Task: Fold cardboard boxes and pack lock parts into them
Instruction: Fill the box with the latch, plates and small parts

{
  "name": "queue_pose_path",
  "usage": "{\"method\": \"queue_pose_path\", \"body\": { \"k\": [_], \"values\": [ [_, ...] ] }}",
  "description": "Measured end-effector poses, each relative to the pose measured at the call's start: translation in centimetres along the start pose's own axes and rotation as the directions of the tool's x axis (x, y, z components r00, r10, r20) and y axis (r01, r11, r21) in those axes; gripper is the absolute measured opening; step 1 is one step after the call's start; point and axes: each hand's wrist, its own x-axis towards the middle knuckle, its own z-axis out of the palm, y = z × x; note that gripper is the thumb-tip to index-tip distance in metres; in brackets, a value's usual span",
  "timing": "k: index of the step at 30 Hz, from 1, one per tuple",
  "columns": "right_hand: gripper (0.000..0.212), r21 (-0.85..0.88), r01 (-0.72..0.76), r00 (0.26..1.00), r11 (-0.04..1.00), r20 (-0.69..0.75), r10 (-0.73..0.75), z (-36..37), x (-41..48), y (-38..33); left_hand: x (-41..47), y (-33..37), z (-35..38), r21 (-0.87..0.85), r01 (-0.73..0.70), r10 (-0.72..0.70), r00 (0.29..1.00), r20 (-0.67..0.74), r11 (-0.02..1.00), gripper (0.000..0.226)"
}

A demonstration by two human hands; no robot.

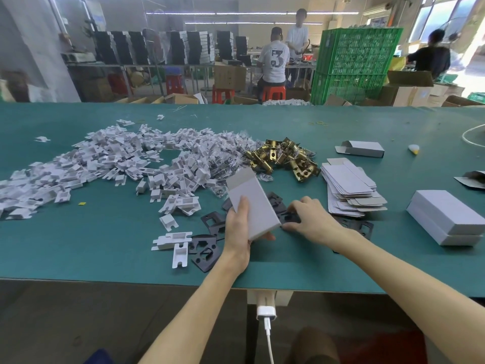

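While L hand (237, 232) grips folded box (253, 206), contents unseen, R hand (312, 219) prob. pinches black plate (290, 218).

— Is it bright?
— Yes. Long lights (252, 13) glow up high. The window (443, 14) on the right is all white glare.
— Is it sharp?
— Up close, yes. The people (274, 64) far back look fuzzy. The surface (78, 258) bends a bit at its near edge.
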Motion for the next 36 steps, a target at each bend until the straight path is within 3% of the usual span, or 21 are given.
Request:
{"method": "queue_pose_path", "body": {
  "k": [6,30,33,36],
  "values": [
    [0.042,0.073,0.007,1.000,0.997,-0.030,-0.004,0.1,0.0,0.5,-0.1,-0.1,0.2,0.016,0.009,-0.009,1.000,0.029,1.000,0.042],
    [0.034,0.019,-0.035,0.997,0.999,-0.066,0.036,-0.2,-0.8,-0.6,0.1,-0.5,0.1,0.071,-0.013,0.013,1.000,0.004,0.997,0.045],
    [0.037,0.161,0.008,0.961,0.987,-0.274,0.037,-1.0,-1.1,-2.3,0.2,-0.5,0.2,0.088,-0.028,0.030,0.999,-0.021,0.996,0.041],
    [0.035,0.111,0.212,0.843,0.971,-0.523,-0.124,-2.2,-2.0,-5.8,0.3,-1.1,0.1,0.165,-0.058,0.060,0.998,-0.008,0.985,0.041]
  ]
}}
